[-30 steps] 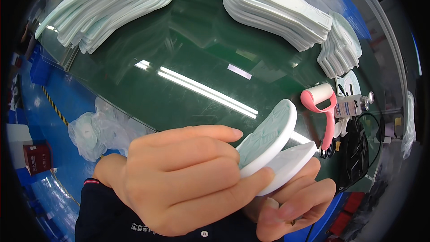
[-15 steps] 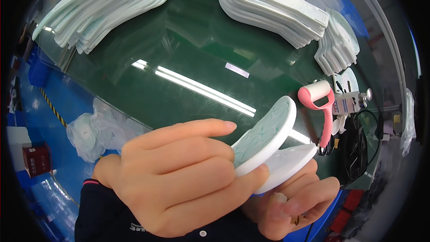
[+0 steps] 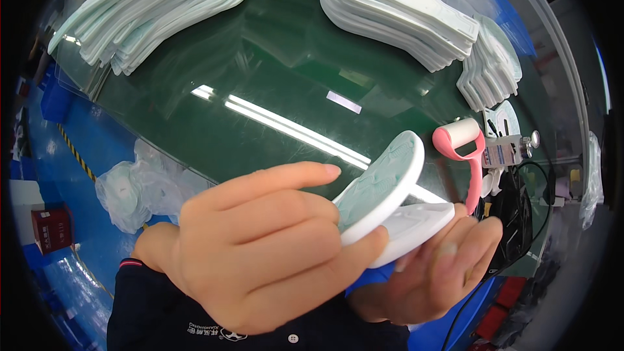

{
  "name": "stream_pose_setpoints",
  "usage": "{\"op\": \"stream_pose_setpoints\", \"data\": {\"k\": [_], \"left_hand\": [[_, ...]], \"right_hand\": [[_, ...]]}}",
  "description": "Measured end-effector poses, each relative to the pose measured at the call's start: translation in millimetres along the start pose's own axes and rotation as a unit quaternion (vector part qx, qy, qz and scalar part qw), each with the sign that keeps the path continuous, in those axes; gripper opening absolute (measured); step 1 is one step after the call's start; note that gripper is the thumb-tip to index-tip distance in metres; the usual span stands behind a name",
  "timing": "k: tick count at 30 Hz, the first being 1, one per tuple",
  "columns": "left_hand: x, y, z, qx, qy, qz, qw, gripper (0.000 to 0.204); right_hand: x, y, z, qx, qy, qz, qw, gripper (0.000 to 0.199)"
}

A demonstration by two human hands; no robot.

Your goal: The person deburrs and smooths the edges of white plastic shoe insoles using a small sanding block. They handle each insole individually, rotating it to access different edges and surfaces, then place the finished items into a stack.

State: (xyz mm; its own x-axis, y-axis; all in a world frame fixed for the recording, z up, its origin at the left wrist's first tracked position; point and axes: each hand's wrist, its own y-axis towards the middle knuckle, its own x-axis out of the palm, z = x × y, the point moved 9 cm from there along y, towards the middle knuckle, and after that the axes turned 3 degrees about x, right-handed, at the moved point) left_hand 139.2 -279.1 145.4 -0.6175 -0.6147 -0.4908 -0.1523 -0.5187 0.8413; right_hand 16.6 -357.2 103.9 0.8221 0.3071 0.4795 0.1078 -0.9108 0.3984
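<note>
My left hand (image 3: 266,247) is closed on a curved white plastic panel whose face carries a pale green patterned surface (image 3: 383,172). Its thumb lies at the panel's lower edge, while the index finger stretches free above. Beneath it, at an angle, is a white panel part (image 3: 416,231) with a hollowed inner face; whether the two are joined is hidden by the left hand. My right hand (image 3: 442,273) has its fingers curled at the right end of this lower part, touching its edge; they are slightly blurred.
Stacks of similar white panels stand at the far left (image 3: 156,19), far middle (image 3: 396,13) and far right (image 3: 491,65) of the green table (image 3: 260,136). Right of my hands lie a pink-handled roller (image 3: 474,166), a clear bottle (image 3: 504,151) and a black bag (image 3: 513,221). Crumpled plastic bags (image 3: 140,185) sit left.
The panels have tilted and shifted slightly left and up. My right hand has risen, and its fingers have moved from below to the right end of the lower part.
</note>
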Motion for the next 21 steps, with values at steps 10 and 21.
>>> {"op": "stream_pose_setpoints", "data": {"k": [10,21], "left_hand": [[-5.5,-5.3,-11.6,-0.037,-0.004,-0.044,0.998,0.028],[-0.5,-34.2,-85.6,-0.392,-0.206,-0.052,0.895,0.005]], "right_hand": [[-68.2,36.4,11.4,-0.073,-0.592,0.069,0.8,0.021],[-29.2,30.1,0.3,-0.044,-0.196,-0.148,0.968,0.029]]}}
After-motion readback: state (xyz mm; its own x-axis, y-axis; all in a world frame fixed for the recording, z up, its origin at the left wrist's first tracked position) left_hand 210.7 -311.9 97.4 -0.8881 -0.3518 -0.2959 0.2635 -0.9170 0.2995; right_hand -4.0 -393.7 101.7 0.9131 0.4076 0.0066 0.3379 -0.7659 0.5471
